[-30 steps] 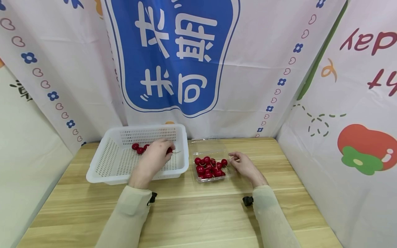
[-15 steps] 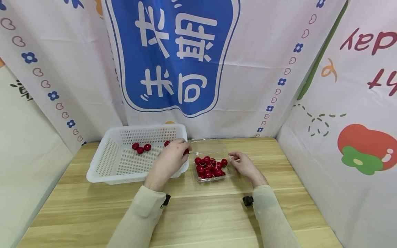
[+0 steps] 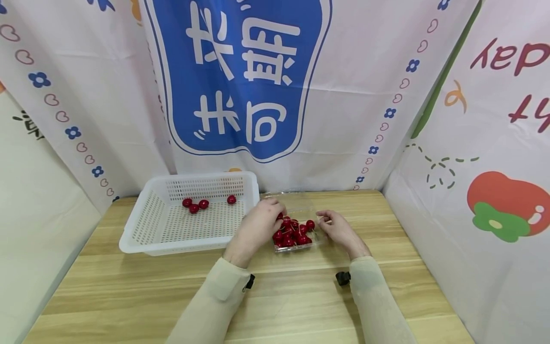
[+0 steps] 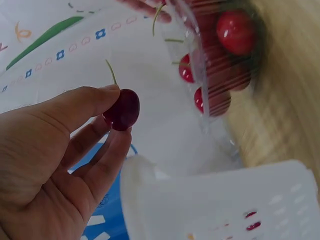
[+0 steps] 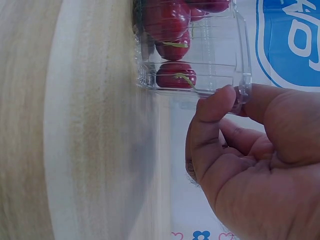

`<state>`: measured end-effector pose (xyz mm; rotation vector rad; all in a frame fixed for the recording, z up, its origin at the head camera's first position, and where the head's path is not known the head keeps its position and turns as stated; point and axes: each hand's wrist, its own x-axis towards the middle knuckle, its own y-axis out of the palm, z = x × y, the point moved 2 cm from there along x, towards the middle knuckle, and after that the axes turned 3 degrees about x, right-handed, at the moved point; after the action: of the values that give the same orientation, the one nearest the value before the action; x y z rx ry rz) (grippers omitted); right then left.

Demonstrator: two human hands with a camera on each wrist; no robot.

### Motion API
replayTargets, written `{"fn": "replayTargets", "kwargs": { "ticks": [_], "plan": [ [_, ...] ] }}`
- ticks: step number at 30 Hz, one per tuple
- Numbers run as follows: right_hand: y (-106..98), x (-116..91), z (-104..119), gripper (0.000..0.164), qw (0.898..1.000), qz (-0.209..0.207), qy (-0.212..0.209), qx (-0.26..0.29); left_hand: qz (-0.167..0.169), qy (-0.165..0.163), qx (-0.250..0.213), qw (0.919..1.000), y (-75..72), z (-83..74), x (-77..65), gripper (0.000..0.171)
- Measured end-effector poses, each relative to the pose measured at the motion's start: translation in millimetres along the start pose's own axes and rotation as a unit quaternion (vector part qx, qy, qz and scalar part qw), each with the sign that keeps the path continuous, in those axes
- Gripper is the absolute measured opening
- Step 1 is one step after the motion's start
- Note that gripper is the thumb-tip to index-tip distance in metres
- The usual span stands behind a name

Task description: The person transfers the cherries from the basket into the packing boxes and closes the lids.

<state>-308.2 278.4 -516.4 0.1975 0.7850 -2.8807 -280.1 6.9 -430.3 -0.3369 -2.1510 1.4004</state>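
Note:
My left hand (image 3: 257, 228) pinches a dark red cherry (image 4: 123, 110) between thumb and fingertips, its green stem pointing up in the left wrist view. In the head view that hand overlaps the left side of a clear plastic clamshell box (image 5: 217, 55). Many red cherries (image 3: 289, 242) with stems fill the box, whose transparent lid (image 3: 296, 201) lies open toward the back. At the box's right side, my right hand (image 3: 339, 231) grips the rim between thumb and fingers, as the right wrist view shows.
Left of the box stands a white perforated basket (image 3: 142, 248) with several cherries (image 3: 194, 208) on its floor. Both rest on a wooden table (image 3: 301, 306). A printed curtain (image 3: 343, 119) hangs right behind the table's back edge.
My left hand has carried the cherry rightward out of the basket, past its right rim to the clamshell box. The right hand has stayed at the box's rim.

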Motion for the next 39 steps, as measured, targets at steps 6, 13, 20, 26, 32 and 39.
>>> {"fn": "replayTargets", "kwargs": {
  "ticks": [6,13,20,26,32,39],
  "plan": [
    [-1,1,0,0.046,1.000,0.004,0.000,0.004,0.003,-0.015,0.013,0.9998,16.6,-9.8,5.0,0.013],
    [-2,1,0,0.045,1.000,0.003,0.001,0.008,-0.010,-0.040,0.053,0.9977,34.5,-23.4,12.1,0.013],
    [-1,2,-1,0.046,1.000,0.003,-0.005,0.005,-0.012,-0.073,0.068,0.9950,53.2,-28.6,13.4,0.015],
    [0,1,-1,0.046,1.000,0.005,-0.003,0.010,-0.031,-0.061,0.044,0.9967,48.4,-31.1,9.0,0.020],
    [-1,1,-1,0.046,1.000,0.006,0.001,0.009,-0.074,-0.046,0.016,0.9960,25.9,-29.6,1.8,0.022],
    [0,1,-1,0.046,1.000,0.006,0.000,0.007,-0.056,-0.124,0.074,0.9879,10.8,-4.2,-11.6,0.041]
  ]
}}
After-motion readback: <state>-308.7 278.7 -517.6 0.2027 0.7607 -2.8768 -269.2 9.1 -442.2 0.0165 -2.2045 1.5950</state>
